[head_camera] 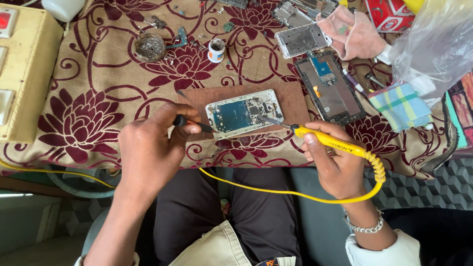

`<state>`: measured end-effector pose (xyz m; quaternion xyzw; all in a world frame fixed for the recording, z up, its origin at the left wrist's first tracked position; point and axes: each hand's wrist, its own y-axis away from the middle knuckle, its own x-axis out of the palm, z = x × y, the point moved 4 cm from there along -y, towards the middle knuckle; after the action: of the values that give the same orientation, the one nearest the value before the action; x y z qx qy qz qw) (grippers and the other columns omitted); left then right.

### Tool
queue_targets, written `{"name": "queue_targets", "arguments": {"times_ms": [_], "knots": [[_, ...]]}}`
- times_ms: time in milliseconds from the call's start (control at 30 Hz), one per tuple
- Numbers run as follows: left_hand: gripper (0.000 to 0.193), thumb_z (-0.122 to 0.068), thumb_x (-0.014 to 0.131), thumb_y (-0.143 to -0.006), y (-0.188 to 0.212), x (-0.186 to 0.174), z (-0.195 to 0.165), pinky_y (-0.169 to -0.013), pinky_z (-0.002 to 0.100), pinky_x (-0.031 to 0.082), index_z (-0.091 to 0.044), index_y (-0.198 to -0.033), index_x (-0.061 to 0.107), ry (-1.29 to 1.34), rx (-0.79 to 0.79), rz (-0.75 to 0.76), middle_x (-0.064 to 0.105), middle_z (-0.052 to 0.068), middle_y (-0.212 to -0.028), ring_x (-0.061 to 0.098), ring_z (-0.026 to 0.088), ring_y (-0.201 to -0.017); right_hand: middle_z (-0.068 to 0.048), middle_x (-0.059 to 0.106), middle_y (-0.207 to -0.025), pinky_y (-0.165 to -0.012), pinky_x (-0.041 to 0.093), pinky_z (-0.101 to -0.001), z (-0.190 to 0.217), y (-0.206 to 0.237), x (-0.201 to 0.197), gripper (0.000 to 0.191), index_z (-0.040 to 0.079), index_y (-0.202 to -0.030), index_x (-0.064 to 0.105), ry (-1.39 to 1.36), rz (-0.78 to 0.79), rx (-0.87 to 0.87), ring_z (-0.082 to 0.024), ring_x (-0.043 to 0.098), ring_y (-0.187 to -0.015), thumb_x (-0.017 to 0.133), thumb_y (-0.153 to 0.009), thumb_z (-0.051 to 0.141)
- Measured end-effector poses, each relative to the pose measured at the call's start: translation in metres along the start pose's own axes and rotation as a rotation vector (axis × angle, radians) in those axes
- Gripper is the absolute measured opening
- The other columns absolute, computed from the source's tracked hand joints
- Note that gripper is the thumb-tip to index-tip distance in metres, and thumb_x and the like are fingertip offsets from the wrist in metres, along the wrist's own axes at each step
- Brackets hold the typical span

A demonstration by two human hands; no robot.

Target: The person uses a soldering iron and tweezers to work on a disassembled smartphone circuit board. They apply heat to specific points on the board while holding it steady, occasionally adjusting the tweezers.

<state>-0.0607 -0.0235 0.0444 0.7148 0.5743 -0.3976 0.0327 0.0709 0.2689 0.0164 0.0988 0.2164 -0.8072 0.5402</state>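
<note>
- Phone (244,112) with its back off, circuit board showing, lies on a brown board (290,101) near the front edge of the table; it sits slightly tilted, long side running left to right.
- Right hand (335,162) is closed around a yellow soldering iron (327,140); the metal tip reaches to the right part of the phone's circuit board and appears to touch it.
- Yellow cord (276,189) runs from the coiled end of the iron in a loop across the person's lap toward the left.
- Left hand (148,148) pinches a thin black-handled tool (189,122) between thumb and fingers; its point rests at the phone's left edge.
- Hands are well apart, one at each end of the phone.
- Right wrist carries a metal bracelet (364,227).
- Tablecloth (84,98), cream with dark red flowers, covers the table.
- Second opened phone (330,88), dark, lies just right of the brown board; a silver phone frame (301,39) lies just behind it.
- Small round tin (149,47) and a white spool of solder wire (216,50) stand behind the board, well apart from the hands.
- Checked cloth (399,106) lies at the right, beside a clear plastic bag (433,44).
- Cream box (24,74) with switches stands at the left edge.
- Pink cloth (354,32) lies at the top right.
</note>
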Motion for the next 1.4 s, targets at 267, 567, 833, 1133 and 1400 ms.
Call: {"name": "queue_targets", "arguments": {"times_ms": [267,567,833,1133,1400], "knots": [[0.019,-0.016,0.086,-0.087,0.002,0.014,-0.002,-0.058,0.033,0.048,-0.010,-0.103,0.077,-0.053,0.032,-0.081,0.076,0.004,-0.079,0.065,0.020,-0.055,-0.007,0.072,-0.091,-0.067,0.055,-0.0207,0.014,-0.001,0.000,0.019,-0.003,-0.118,0.067,0.086,0.008,-0.095,-0.007,0.066,-0.076,0.064,-0.101,0.005],[0.028,-0.016,0.081,-0.092,0.000,0.015,0.008,-0.055,0.030,0.049,-0.007,-0.116,0.070,0.122,-0.078,-0.114,0.079,0.005,-0.093,0.069,0.015,-0.060,-0.006,0.072,-0.096,-0.066,0.051,-0.0195,0.017,-0.001,-0.001,0.019,-0.003,-0.117,0.068,0.085,0.009,-0.102,-0.006,0.063,-0.075,0.064,-0.100,0.004],[0.044,-0.025,0.079,-0.093,0.000,0.021,0.010,-0.055,0.033,0.049,-0.008,-0.130,0.063,0.017,-0.057,-0.112,0.080,0.007,-0.092,0.068,0.020,-0.058,-0.007,0.071,-0.094,-0.067,0.051,-0.0198,0.017,-0.002,-0.001,0.019,-0.003,-0.117,0.068,0.091,0.016,-0.088,-0.006,0.064,-0.075,0.065,-0.100,0.005],[0.040,-0.020,0.081,-0.096,0.004,0.025,0.020,-0.052,0.030,0.048,-0.005,-0.123,0.056,0.039,-0.043,-0.166,0.078,0.009,-0.091,0.070,0.017,-0.059,-0.011,0.076,-0.103,-0.075,0.058,-0.0240,0.027,-0.002,0.002,0.018,-0.002,-0.116,0.066,0.215,0.039,-0.210,-0.013,0.074,-0.087,0.066,-0.100,0.004],[0.033,-0.006,0.082,-0.099,0.014,0.032,0.014,-0.057,0.025,0.051,-0.001,-0.115,0.053,0.165,0.084,-0.297,0.075,0.009,-0.107,0.069,0.012,-0.070,-0.011,0.076,-0.100,-0.070,0.057,-0.0241,0.028,-0.001,0.001,0.018,-0.002,-0.115,0.067,0.250,0.037,-0.192,-0.013,0.073,-0.081,0.067,-0.098,0.004]]}}
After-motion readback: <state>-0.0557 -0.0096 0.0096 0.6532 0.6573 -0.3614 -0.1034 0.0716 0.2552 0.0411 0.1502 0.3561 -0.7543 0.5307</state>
